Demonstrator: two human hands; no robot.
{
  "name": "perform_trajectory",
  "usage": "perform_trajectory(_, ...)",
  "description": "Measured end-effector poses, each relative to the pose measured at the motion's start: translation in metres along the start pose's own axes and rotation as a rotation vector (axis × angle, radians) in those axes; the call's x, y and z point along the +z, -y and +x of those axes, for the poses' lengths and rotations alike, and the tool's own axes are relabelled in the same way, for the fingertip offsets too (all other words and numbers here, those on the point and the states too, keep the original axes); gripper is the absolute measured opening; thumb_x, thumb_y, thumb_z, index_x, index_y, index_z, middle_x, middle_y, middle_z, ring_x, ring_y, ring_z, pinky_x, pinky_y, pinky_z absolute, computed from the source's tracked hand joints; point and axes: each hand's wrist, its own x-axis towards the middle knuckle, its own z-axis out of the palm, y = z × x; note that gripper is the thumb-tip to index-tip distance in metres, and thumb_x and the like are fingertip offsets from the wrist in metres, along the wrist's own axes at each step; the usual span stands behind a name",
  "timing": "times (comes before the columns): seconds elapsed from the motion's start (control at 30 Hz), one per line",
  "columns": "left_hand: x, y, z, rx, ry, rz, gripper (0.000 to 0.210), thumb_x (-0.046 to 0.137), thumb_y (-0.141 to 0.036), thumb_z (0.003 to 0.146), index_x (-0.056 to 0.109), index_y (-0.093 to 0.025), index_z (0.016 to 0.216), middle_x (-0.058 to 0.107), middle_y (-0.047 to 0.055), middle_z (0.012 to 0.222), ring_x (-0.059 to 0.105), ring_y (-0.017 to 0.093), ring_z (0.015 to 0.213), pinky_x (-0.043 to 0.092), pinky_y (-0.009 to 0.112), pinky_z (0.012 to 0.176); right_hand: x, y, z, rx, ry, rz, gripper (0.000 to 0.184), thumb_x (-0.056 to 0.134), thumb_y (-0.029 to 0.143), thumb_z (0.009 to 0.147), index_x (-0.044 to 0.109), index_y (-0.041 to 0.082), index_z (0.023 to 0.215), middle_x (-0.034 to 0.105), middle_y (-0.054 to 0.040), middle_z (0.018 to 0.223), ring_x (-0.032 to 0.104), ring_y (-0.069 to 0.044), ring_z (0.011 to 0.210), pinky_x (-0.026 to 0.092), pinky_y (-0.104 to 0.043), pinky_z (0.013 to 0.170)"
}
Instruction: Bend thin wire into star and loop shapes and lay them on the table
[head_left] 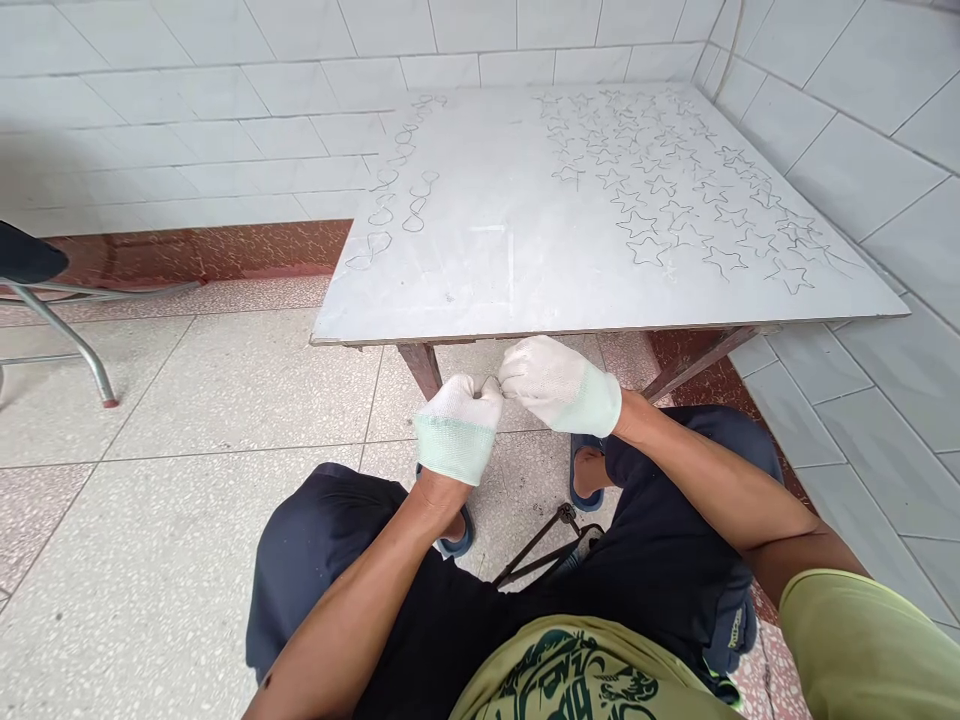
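Both hands wear white knit gloves with pale green cuffs and meet in front of the near edge of a white tabletop [555,290], over my knees. My left hand [459,428] is closed, thumb and forefinger pinched together. My right hand [556,384] is closed as well, its fingertips against those of the left. Whatever sits between the fingers is too small and covered to make out. Thin wire stars [646,250] lie in rows on the right side of the tabletop. Wire loop shapes [414,212], some like figure eights, lie towards its left edge.
Tiled walls [480,68] border the table at the back and right. Wooden legs [421,370] stand under its front. A metal-legged chair [71,335] is on the speckled floor at far left. Between my feet is a dark folding metal frame [536,555].
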Motion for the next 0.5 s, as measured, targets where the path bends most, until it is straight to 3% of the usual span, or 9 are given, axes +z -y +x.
perform_trajectory(0.13,0.006,0.002,0.003,0.059,0.068,0.019,0.038,0.050,-0.035,0.103,0.047,-0.024,0.066,0.051,-0.001,0.065,0.048,0.018,0.066,0.027,0.032,0.063,0.003,-0.006,-0.005,0.017,-0.065,0.072,0.031,0.049,0.016,0.105,0.074,0.016,0.087,0.077,-0.0103,0.090,0.067,-0.024,0.087,0.050,-0.042,0.089)
perform_trajectory(0.3,0.008,0.005,0.006,0.027,0.040,0.032,0.038,0.051,-0.033,0.104,0.054,-0.023,0.067,0.055,-0.001,0.067,0.052,0.017,0.069,0.030,0.031,0.066,0.001,-0.001,-0.006,0.102,-0.120,0.191,0.036,0.050,0.017,0.105,0.074,0.018,0.078,0.077,-0.0087,0.087,0.069,-0.024,0.087,0.052,-0.043,0.096)
perform_trajectory(0.37,0.006,0.006,0.007,0.023,0.048,0.084,0.037,0.051,-0.033,0.105,0.062,-0.022,0.071,0.060,0.000,0.069,0.055,0.017,0.070,0.031,0.031,0.066,-0.003,0.005,-0.008,0.226,-0.160,0.326,0.032,0.054,0.021,0.105,0.078,0.019,0.083,0.081,-0.0083,0.096,0.072,-0.024,0.096,0.052,-0.040,0.100)
perform_trajectory(0.5,0.002,0.005,0.008,0.086,0.066,0.299,0.037,0.049,-0.029,0.108,0.076,-0.022,0.085,0.072,0.004,0.079,0.063,0.020,0.074,0.031,0.034,0.066,-0.013,0.017,-0.008,0.616,-0.198,0.560,0.022,0.065,0.031,0.104,0.082,0.022,0.095,0.083,-0.0042,0.108,0.075,-0.021,0.105,0.053,-0.033,0.098)
